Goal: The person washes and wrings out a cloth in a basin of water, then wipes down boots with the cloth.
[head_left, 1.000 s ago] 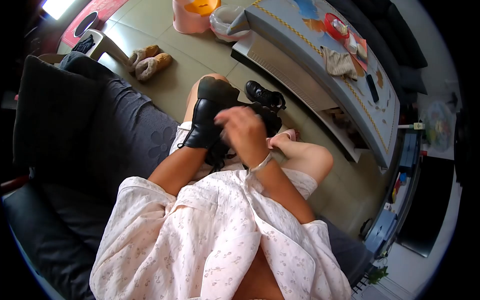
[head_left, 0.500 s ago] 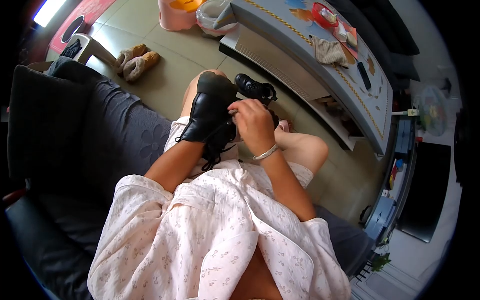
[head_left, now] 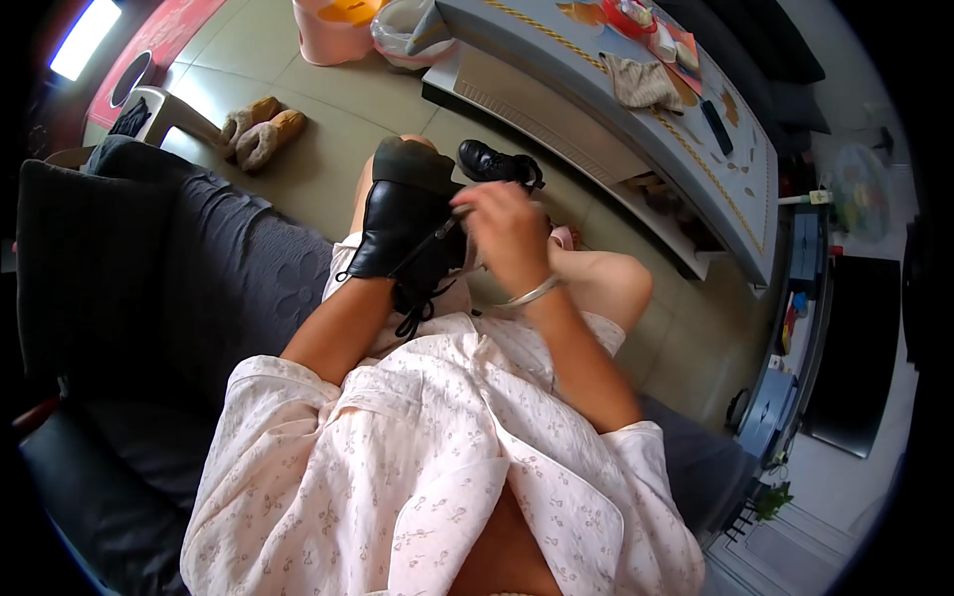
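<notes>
A black leather lace-up boot (head_left: 402, 219) lies over my lap, its sole end pointing away from me and its laces (head_left: 417, 316) hanging near my left wrist. My left forearm runs into the boot's opening, so the hand and its fingers are hidden. Beside the boot's right side is my right hand (head_left: 505, 230), blurred, with a bracelet at the wrist. Its fingers are bent together around a small greyish thing that I cannot make out, close to the boot's zip (head_left: 442, 232). Another black boot (head_left: 492, 164) rests on the floor beyond.
A covered table (head_left: 556, 50) at the upper right bears a beige cloth (head_left: 641, 81), a remote control (head_left: 716, 127) and a red basket (head_left: 626, 15). Fur-trimmed slippers (head_left: 263, 134) are on the tiled floor. A grey-covered sofa (head_left: 238, 233) is at left; a pink tub (head_left: 333, 35) stands at the top.
My right hand has shifted slightly up along the boot and is now blurred. The boot is turned a little, showing more of its zip. The whole view has shifted slightly.
</notes>
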Available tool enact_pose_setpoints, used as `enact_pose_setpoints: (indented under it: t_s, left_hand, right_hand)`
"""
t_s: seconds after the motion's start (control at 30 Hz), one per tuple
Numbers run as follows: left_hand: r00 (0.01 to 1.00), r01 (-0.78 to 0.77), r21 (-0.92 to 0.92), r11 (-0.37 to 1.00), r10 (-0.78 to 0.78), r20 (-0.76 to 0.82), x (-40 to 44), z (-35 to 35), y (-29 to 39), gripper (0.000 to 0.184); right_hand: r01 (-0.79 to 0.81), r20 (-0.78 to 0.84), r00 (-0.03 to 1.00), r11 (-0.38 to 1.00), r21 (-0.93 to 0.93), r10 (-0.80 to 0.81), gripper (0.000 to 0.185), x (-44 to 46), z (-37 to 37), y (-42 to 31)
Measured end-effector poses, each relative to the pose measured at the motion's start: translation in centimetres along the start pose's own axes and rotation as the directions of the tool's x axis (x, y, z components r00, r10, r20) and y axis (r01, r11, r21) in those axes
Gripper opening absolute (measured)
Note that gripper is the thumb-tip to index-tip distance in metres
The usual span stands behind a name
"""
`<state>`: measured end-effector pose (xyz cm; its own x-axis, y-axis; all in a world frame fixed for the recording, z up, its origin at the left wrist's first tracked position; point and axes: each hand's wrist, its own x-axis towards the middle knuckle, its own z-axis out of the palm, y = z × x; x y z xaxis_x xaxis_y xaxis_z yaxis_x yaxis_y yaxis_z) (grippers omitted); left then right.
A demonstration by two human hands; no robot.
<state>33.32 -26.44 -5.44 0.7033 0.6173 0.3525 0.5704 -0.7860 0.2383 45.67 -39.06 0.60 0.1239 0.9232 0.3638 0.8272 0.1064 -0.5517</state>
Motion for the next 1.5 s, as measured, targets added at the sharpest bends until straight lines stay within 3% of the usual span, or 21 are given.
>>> enact_pose_setpoints:
  t_s: [0.07,0.1,0.17,0.2,0.23,0.27,0.3,0.37,0.4,0.53,0.57,0.6,0.63,0.67,0.7,0.8,0.97,1.17,1.23,1.47,1.5]
  left_hand:
    - [0.974,-0.028,-0.348,0.937,-0.053,-0.221,-1.5,3.1,-1.4,0.02]
    - [0.974,-0.035,-0.342,0.939,-0.044,-0.223,-1.0,1.6,-1.0,0.02]
    - [0.973,0.087,-0.62,0.78,-0.201,-0.117,0.3,-2.9,0.5,0.01]
    - [0.994,0.027,-0.225,0.974,-0.051,-0.101,0.9,-2.9,0.7,0.013]
    - [0.994,0.013,-0.223,0.975,-0.038,-0.106,1.1,-3.1,1.1,0.013]
    - [0.99,0.002,0.132,0.991,0.017,-0.141,0.9,-3.2,1.7,0.015]
    - [0.986,0.008,0.47,0.883,0.073,-0.153,0.7,-3.4,2.1,0.016]
    - [0.992,-0.023,0.344,0.939,0.064,-0.107,0.4,-3.7,2.0,0.017]
    - [0.996,-0.046,0.206,0.978,0.06,-0.063,0.2,-3.7,1.8,0.019]
    - [0.998,0.039,0.261,0.965,-0.051,0.042,-0.9,0.0,0.7,0.034]
    - [0.99,0.115,-0.146,0.983,-0.124,-0.059,-1.6,1.8,0.1,0.031]
    - [0.965,0.133,-0.532,0.836,-0.231,-0.122,-1.9,2.7,-0.1,0.029]
    - [0.965,0.133,-0.532,0.836,-0.231,-0.121,-1.4,0.6,1.0,0.029]
    - [0.995,0.093,-0.189,0.978,-0.099,-0.023,-1.2,-1.7,2.0,0.031]
    - [0.993,-0.017,0.173,0.985,-0.004,0.119,-0.9,-3.3,2.7,0.033]
    - [0.986,0.095,-0.006,0.995,-0.093,0.14,-1.1,-0.2,1.1,0.045]
    - [0.997,0.057,-0.109,0.992,-0.05,0.066,-1.6,0.4,1.0,0.042]
    - [0.999,0.038,-0.164,0.986,-0.033,0.031,-2.4,0.4,2.2,0.039]
    - [0.999,0.033,-0.179,0.983,-0.028,0.03,-2.3,0.5,2.5,0.037]
    - [0.999,0.034,-0.227,0.973,-0.026,0.036,-1.9,1.0,1.9,0.033]
    - [0.999,0.038,-0.235,0.971,-0.03,0.035,-1.8,1.1,1.8,0.033]
  right_hand:
    - [0.015,-0.041,0.999,0.993,0.119,-0.01,0.019,-0.5,1.7,-2.5]
    - [0.019,-0.033,0.999,0.974,0.227,-0.011,0.019,-0.3,1.6,-2.9]
    - [0.055,0.14,0.983,0.915,0.399,-0.12,0.018,-0.1,1.6,-4.4]
    - [0.044,0.143,0.982,0.882,0.47,-0.125,0.019,-0.5,2.0,-4.9]
    - [0.038,0.146,0.98,0.844,0.536,-0.137,0.019,-0.5,2.0,-5.3]
    - [0.029,0.067,0.995,0.843,0.537,-0.076,0.021,-0.4,1.4,-5.3]
    - [-0.038,0.018,0.999,0.858,0.512,0.034,0.017,-0.3,0.5,-4.7]
    - [-0.137,-0.078,0.971,0.791,0.596,0.226,0.021,-0.2,-1.4,-2.1]
    - [-0.152,-0.168,0.954,0.882,0.445,0.249,0.021,-0.3,-2.2,-0.2]
    - [-0.145,-0.187,0.973,0.989,-0.029,0.137,0.015,-2.3,-3.4,1.9]
    - [-0.13,-0.194,0.975,0.987,-0.095,0.11,0.015,-2.7,-2.4,1.7]
    - [-0.163,-0.23,0.963,0.983,-0.087,0.139,0.014,-2.8,-1.2,1.4]
    - [-0.162,-0.268,0.952,0.987,-0.023,0.15,0.013,-2.4,0.0,1.4]
    - [-0.153,-0.26,0.955,0.988,-0.031,0.14,0.013,-1.7,0.9,1.2]
    - [-0.148,-0.257,0.957,0.988,-0.035,0.134,0.012,-1.0,1.9,0.7]
    - [-0.073,-0.238,0.968,0.997,0.035,0.079,0.009,1.2,3.4,-1.0]
    - [0.048,-0.089,0.996,0.981,0.189,-0.032,0.013,1.4,3.0,-1.0]
    - [-0.15,-0.128,0.984,0.971,-0.186,0.127,0.011,-1.9,-1.6,5.0]
    - [-0.265,-0.171,0.955,0.955,-0.131,0.241,0.011,-2.4,-2.1,6.2]
    - [-0.194,-0.173,0.966,0.981,0.016,0.194,0.009,1.4,3.7,1.0]
    - [-0.167,-0.126,0.975,0.976,0.139,0.185,0.009,2.0,3.6,0.4]
